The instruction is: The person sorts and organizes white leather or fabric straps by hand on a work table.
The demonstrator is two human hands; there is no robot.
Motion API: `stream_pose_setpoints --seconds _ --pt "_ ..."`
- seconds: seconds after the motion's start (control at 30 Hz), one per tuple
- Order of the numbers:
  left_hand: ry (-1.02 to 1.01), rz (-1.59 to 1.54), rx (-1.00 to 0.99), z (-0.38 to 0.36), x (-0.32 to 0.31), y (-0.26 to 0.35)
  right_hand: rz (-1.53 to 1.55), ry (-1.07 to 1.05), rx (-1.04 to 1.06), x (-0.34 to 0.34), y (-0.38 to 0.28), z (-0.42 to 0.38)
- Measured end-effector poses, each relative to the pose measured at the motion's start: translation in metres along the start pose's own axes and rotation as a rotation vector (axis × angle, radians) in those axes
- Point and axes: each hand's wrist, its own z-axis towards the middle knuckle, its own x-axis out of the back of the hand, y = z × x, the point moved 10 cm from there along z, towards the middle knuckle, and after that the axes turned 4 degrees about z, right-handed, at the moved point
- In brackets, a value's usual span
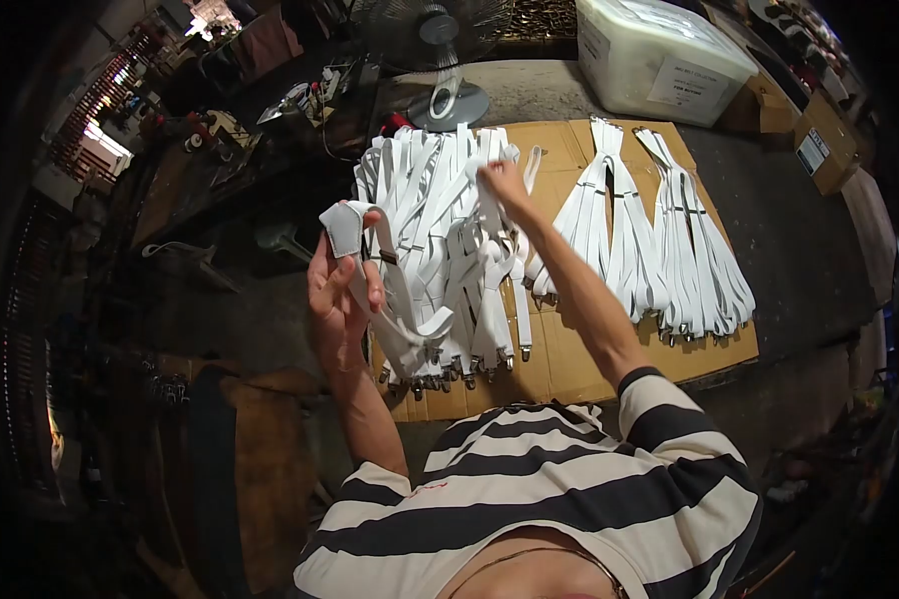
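Observation:
My left hand (332,295) is closed around a pair of white suspenders (345,232), with its stitched pointed patch showing above the fingers. The straps loop from this hand down to the right. Over the large pile of white suspenders (425,190), my right hand (505,186) pinches a white strap near the pile's upper right. Whether that strap belongs to the pair in my left hand cannot be made out. Metal clips (440,379) stick out along the pile's near edge. Beneath it all lies a flat cardboard sheet (559,374).
Two sorted bundles of white suspenders, one nearer (609,220) and one farther right (694,240), lie fanned on the cardboard. At the back stand a fan (449,105) and a lidded plastic bin (659,60). A small cardboard box (827,142) sits at the right.

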Motion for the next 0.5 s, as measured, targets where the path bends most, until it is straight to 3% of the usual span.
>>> stream_pose_setpoints --seconds 0.1,0.17,0.23,0.33,0.5 --pt "0.016 -0.017 -0.007 0.004 -0.006 0.0 0.085 -0.024 0.141 0.014 -0.108 0.03" --pt "0.017 -0.054 -0.008 0.004 -0.008 -0.004 -0.019 -0.073 0.272 0.022 -0.18 0.048" --pt "0.031 -0.048 -0.001 0.007 -0.01 -0.009 0.154 -0.046 0.424 0.027 -0.246 0.056" --pt "0.048 -0.046 0.02 0.011 -0.01 -0.015 0.176 -0.133 0.425 0.026 -0.309 0.075" --pt "0.021 -0.009 0.046 0.026 -0.02 -0.011 0.391 -0.3 0.6 0.027 -0.371 0.088"
